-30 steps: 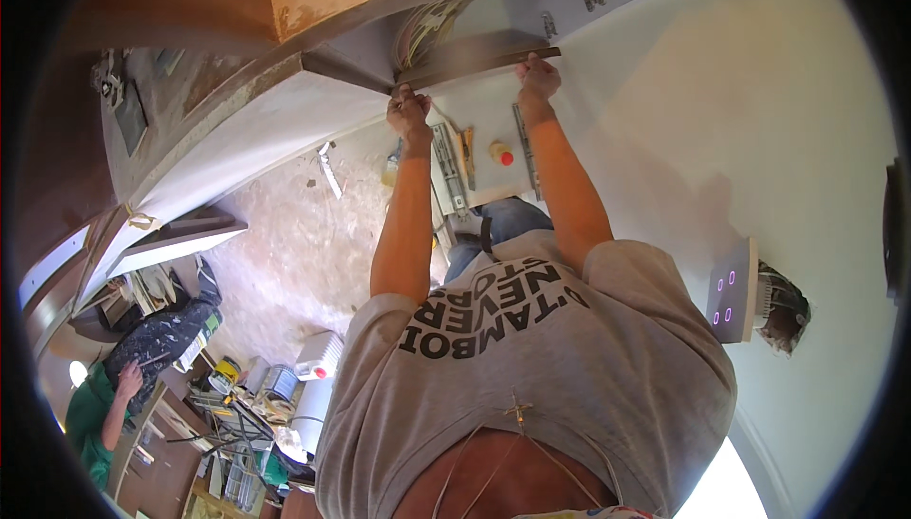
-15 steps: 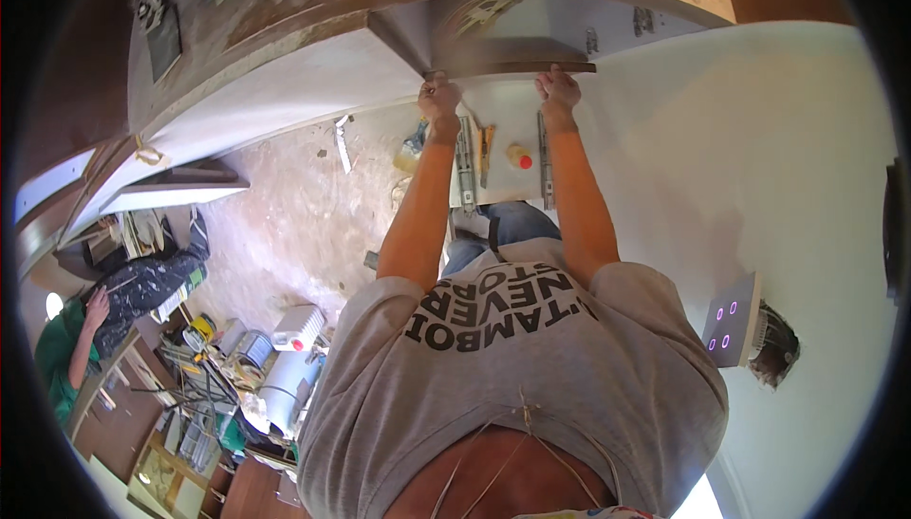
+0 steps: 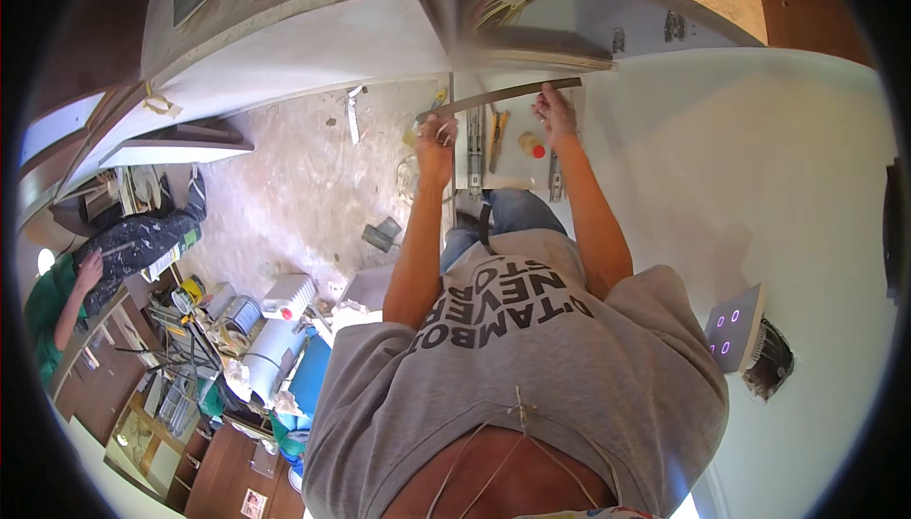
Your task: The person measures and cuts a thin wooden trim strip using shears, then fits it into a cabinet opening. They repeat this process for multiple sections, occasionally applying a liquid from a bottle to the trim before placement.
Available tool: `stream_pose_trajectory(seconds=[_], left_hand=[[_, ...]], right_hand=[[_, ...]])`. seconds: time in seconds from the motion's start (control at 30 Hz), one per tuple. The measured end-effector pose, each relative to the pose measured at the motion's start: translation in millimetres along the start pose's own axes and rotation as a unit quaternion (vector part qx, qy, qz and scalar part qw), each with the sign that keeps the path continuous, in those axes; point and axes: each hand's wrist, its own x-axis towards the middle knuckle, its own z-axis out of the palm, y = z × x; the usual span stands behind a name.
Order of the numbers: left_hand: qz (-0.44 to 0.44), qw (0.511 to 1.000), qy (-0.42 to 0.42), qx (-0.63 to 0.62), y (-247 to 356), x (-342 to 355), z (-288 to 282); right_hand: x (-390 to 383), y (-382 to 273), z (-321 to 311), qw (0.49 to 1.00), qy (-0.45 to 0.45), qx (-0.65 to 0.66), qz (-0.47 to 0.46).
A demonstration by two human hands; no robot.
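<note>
A thin brown edging strip [image 3: 503, 95] spans between my hands, slightly bowed and apart from the cabinet's front edge [image 3: 531, 58]. My left hand [image 3: 436, 146] is closed on the strip near its left end. Close to the other end, my right hand [image 3: 557, 117] pinches it, with a short piece sticking out past the fingers. On a pale surface below lie a metal drawer slide [image 3: 475, 154], a second slide [image 3: 555, 177] partly behind my right forearm, a yellow-handled tool [image 3: 497, 139] and a small red-capped bottle [image 3: 531, 144].
Coiled cables [image 3: 512, 2] sit inside the cabinet compartment. At the left is another person in a green top [image 3: 46, 315]. Tools, cans and a white canister [image 3: 288, 297] crowd the lower left. A panel with lit marks [image 3: 735, 329] sticks out from the right wall.
Both hands have drawn the strip away from the cabinet's front edge, toward me. Its left end now dips lower than its right, and a pale edge shows where it lay.
</note>
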Motion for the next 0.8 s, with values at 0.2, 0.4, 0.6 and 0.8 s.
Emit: stream_pose_trajectory(seconds=[0.2,0.4,0.6,0.8], left_hand=[[0.106,0.989,0.003,-0.107,61.5,-33.0,-55.3],[0.163,0.979,0.115,-0.046,92.3,-85.4,-88.8],[0.195,0.973,0.116,-0.045,82.0,-148.2,-145.8],[0.343,0.838,0.222,0.361,69.6,-226.2,-200.1]], right_hand=[[-29.8,46.7,39.9,0.986,-0.151,0.027,0.066],[-64.7,71.7,82.7,0.99,-0.114,0.021,0.085],[-114.5,76.4,104.2,0.975,-0.201,-0.088,0.037],[-192.4,113.2,115.4,0.956,-0.252,-0.149,0.002]])
